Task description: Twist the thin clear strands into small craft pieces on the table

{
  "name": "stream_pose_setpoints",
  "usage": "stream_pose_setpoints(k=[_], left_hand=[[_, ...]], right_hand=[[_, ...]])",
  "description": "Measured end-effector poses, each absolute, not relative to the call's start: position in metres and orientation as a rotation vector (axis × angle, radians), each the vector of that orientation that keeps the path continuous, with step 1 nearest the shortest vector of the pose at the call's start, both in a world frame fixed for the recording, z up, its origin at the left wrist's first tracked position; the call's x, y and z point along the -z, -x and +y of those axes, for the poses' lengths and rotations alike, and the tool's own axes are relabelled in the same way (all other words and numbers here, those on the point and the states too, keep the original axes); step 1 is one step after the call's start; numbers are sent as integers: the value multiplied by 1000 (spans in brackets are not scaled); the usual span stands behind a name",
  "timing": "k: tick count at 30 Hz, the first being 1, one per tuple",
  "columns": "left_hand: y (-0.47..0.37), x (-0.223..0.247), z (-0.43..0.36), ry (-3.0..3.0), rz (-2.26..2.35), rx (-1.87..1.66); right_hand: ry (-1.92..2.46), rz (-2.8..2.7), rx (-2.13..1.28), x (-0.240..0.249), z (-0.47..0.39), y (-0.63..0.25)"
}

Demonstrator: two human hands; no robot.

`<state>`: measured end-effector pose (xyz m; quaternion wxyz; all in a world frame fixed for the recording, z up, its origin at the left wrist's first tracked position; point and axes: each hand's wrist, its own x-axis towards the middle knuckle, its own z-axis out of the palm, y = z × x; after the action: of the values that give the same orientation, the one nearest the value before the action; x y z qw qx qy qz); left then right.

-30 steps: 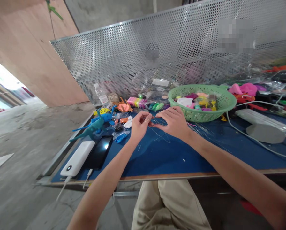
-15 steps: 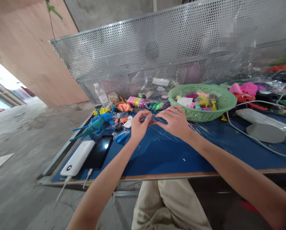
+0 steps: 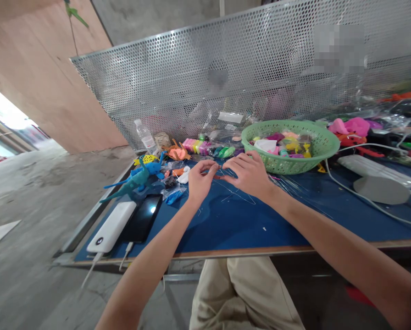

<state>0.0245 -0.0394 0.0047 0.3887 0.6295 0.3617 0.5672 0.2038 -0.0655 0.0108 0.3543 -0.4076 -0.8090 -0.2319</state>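
Observation:
Over the blue tabletop point(image 3: 226, 229), my left hand point(image 3: 201, 181) is closed, thumb pinched against the fingers. Close beside it on the right, my right hand point(image 3: 248, 176) is also closed, fingers bent toward the thumb. Between the fingertips there seems to be something small and thin, too small to name. Beneath the hands lie thin wires point(image 3: 238, 195) on the tabletop, with more thin strands point(image 3: 288, 185) to the right. A green plastic basket point(image 3: 291, 166) full of colourful pieces stands just behind my right hand.
At left lie a white power bank point(image 3: 112, 227), a dark phone point(image 3: 145, 220) and blue and teal dinosaur figures point(image 3: 135, 181). A water bottle point(image 3: 146, 137) and colourful clay pieces point(image 3: 197, 146) line the back by a perforated metal panel point(image 3: 191, 82). A white cable point(image 3: 350, 192) crosses the right side.
Both hands stay in nearly the same place, with only slight finger movement. The things on the table have not moved.

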Motion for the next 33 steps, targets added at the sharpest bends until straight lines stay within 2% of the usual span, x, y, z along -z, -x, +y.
stream_pose_setpoints(k=[10, 23, 27, 33], left_hand=[[-25, -4, -39, -1616, 975, -1450], [-29, -6, -45, -1653, 985, -1483], [-27, -4, -43, -1637, 959, -1462], [-30, -2, -45, -1656, 946, -1400]], right_hand=[[1016, -2115, 636, -11, -64, -205], [1024, -1987, 442, -11, -62, -201], [1074, -1884, 256, -11, -62, -197], [1094, -1754, -194, -11, -62, -195]])
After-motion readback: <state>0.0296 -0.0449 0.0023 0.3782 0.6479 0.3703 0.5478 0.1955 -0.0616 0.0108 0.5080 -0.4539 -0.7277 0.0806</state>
